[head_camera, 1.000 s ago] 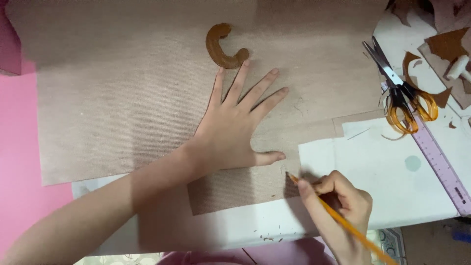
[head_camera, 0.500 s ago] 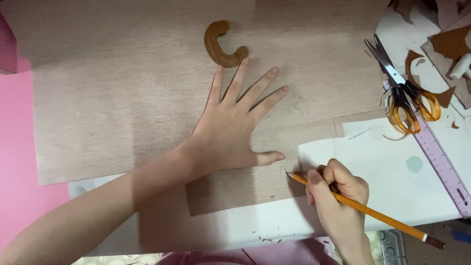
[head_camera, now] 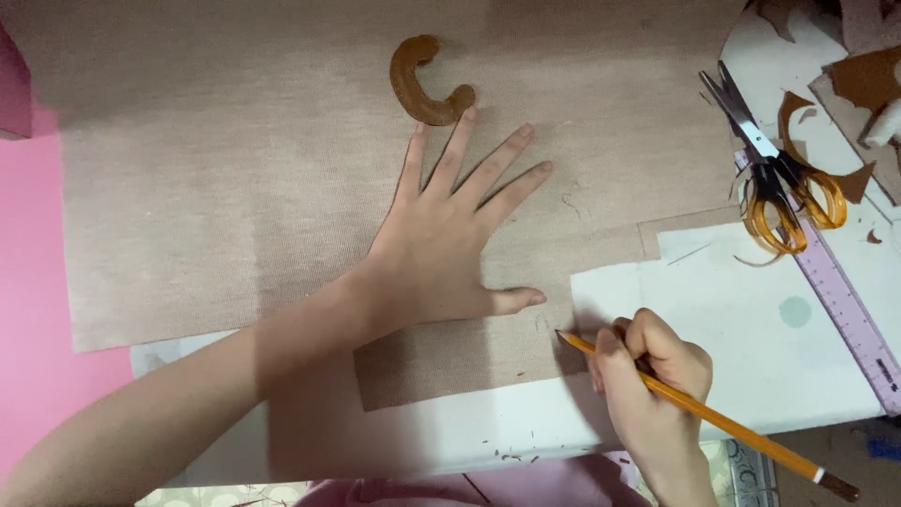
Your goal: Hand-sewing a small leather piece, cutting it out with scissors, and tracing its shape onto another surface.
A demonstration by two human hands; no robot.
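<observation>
Left hand point(head_camera: 441, 244) flat, fingers spread wide, pressing beige fabric point(head_camera: 235, 188); right hand point(head_camera: 652, 385) grips orange pencil point(head_camera: 694, 413), tip touching fabric beside left thumb.

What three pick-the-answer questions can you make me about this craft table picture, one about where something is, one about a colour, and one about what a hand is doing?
1. Where do the scissors lie?
A. On the fabric by the left hand
B. At the right, beside the ruler
C. Under the pencil

2. What colour is the curved piece near the fingertips?
A. Brown
B. Blue
C. Green

3. What is the left hand doing?
A. Making a fist
B. Holding scissors
C. Lying flat on the fabric, fingers spread

Answers: 1 B, the orange handles rest against the purple ruler. 2 A, it is brown against the beige cloth. 3 C, the palm is down while the right hand grips the pencil.
</observation>
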